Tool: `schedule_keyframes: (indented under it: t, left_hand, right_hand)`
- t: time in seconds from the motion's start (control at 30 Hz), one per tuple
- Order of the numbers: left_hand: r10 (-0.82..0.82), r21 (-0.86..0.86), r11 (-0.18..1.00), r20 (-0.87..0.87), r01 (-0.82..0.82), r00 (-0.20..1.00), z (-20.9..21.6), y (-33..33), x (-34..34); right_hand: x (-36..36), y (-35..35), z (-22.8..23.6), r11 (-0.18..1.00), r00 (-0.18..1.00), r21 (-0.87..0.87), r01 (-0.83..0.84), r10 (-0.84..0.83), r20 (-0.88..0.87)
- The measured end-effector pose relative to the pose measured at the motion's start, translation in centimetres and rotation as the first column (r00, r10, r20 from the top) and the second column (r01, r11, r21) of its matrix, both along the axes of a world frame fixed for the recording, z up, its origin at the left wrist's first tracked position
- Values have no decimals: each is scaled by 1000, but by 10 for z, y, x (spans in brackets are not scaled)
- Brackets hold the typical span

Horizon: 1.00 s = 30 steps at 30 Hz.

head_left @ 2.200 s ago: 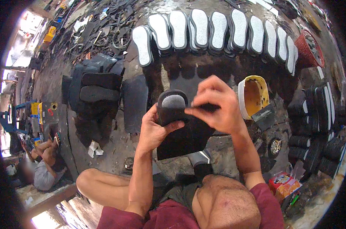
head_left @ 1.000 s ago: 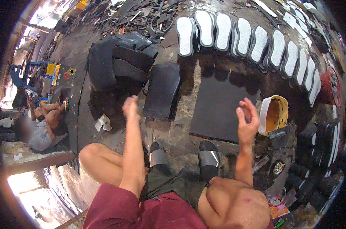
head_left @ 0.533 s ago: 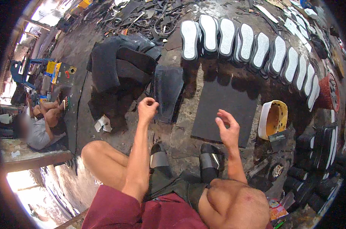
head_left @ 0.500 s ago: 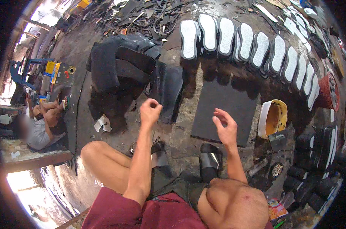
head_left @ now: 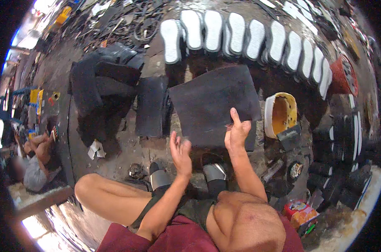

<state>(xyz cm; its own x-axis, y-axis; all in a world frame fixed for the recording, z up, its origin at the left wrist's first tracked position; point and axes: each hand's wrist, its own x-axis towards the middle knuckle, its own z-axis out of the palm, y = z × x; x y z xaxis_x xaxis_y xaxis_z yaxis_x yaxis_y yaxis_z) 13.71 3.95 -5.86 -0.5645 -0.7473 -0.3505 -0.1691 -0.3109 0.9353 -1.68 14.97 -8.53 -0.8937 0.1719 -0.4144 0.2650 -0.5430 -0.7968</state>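
Note:
A large black rubber sheet [head_left: 211, 105] lies flat on the ground in front of me. My left hand [head_left: 181, 153] hovers at its near edge, empty, with the fingers apart. Over the sheet's near right corner, my right hand [head_left: 236, 132] has its index finger raised and the other fingers curled. A small thin sliver shows at the thumb, and I cannot tell whether it is held. A narrower black sheet [head_left: 150, 107] lies to the left of the big one. My feet in grey-strapped sandals [head_left: 160, 178] rest just below the hands.
A row of white shoe soles [head_left: 236, 31] lines the far side. A yellow bucket [head_left: 281, 113] stands at the right, with stacks of black soles [head_left: 346, 134] beyond it. Piled black rubber [head_left: 98, 84] lies far left. Another person [head_left: 35, 159] sits at the left edge.
My left hand has come away from the narrow sheet and down to the big sheet's near edge. My right hand has curled its fingers, leaving the index finger up.

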Motion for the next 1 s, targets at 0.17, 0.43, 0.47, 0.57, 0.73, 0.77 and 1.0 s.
schedule_keyframes:
  t: [0.17, 0.43, 0.47, 0.57, 0.73, 0.77, 1.0]
  left_hand:
    - [-235, 298, 941, 238, 159, 943, -57, -21, -54]
    - [-434, -186, 854, 260, 486, 863, -101, -25, -38]
    - [-442, -142, 860, 276, 491, 854, -98, -25, -34]
    - [-411, 149, 912, 351, 383, 842, -85, -28, -39]
    - [-453, -61, 873, 269, 484, 850, -62, -18, -58]
    - [-519, -211, 791, 264, 574, 813, -59, -11, -61]
    - [-709, -634, 213, 424, 744, 564, -55, 22, -82]
  right_hand:
    - [60, 42, -35, 991, 854, 135, -15, -57, 517]
    - [-101, 98, 23, 452, 825, 875, 174, 419, -380]
    - [-157, 101, 31, 312, 759, 906, 286, 503, -413]
    - [-280, 108, 56, -378, 742, 876, 299, 670, 36]
    - [-354, 108, 95, -629, 543, 778, -4, 652, 530]
    - [-358, 109, 99, -623, 554, 782, -11, 647, 523]
    - [-373, 135, 107, -420, 813, 853, 311, 583, -9]
